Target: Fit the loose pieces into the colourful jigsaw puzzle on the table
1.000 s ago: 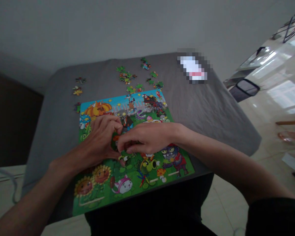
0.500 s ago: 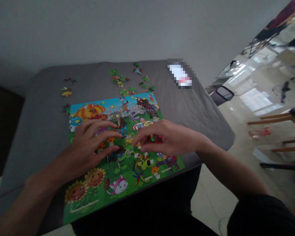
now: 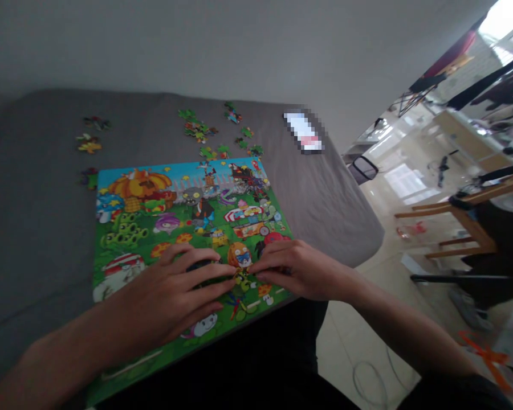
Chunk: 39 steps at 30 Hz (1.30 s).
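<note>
A colourful cartoon jigsaw puzzle [image 3: 123, 228] lies on the cloth-covered table in front of me, its near edge close to my lap. My left hand [image 3: 188, 285] rests over its lower middle, fingers stretched out to the right, the tips touching the picture near an orange figure with a blue mask. From the right, my right hand [image 3: 301, 267] reaches in, thumb and fingertips pinched together low over the same figure. Whatever lies between those fingertips is hidden. Several loose puzzle pieces [image 3: 199, 131] are grouped beyond the puzzle's far edge.
More loose pieces [image 3: 89, 143] lie at the far left of the grey tablecloth [image 3: 38, 228]. A blurred-out phone [image 3: 303, 131] is at the back right. A wall borders the far side. Wooden chair parts [image 3: 461, 216] and a cable [image 3: 370, 381] are on the floor to the right.
Both hands have moved nearer to me across the puzzle, the left one also to the right. The orange masked figure now shows between them. My view has shifted slightly to the right.
</note>
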Each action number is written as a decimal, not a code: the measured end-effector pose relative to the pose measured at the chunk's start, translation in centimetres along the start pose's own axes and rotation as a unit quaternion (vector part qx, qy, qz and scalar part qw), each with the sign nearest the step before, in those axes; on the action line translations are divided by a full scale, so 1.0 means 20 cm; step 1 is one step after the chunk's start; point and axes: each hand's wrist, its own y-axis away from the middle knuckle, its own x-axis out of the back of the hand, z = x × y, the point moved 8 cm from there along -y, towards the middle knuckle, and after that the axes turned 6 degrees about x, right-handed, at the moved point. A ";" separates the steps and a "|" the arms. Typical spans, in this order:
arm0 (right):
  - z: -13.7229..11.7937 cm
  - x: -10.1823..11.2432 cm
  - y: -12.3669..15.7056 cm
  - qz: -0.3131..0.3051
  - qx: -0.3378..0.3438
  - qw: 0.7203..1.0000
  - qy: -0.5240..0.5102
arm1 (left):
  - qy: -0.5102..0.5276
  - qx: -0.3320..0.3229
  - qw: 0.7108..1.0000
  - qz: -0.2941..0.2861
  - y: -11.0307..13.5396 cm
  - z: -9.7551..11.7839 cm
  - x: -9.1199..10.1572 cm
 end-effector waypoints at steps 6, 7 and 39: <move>-0.01 -0.01 0.01 0.059 0.001 0.998 -0.033 | -0.007 -0.004 1.000 0.011 0.01 -0.01 -0.02; -0.01 -0.01 0.01 0.062 -0.005 0.997 -0.043 | -0.005 -0.008 1.000 0.015 0.01 -0.01 -0.02; 0.03 -0.01 0.05 0.075 -0.015 0.991 0.113 | 0.012 0.025 1.000 0.006 0.02 -0.04 -0.04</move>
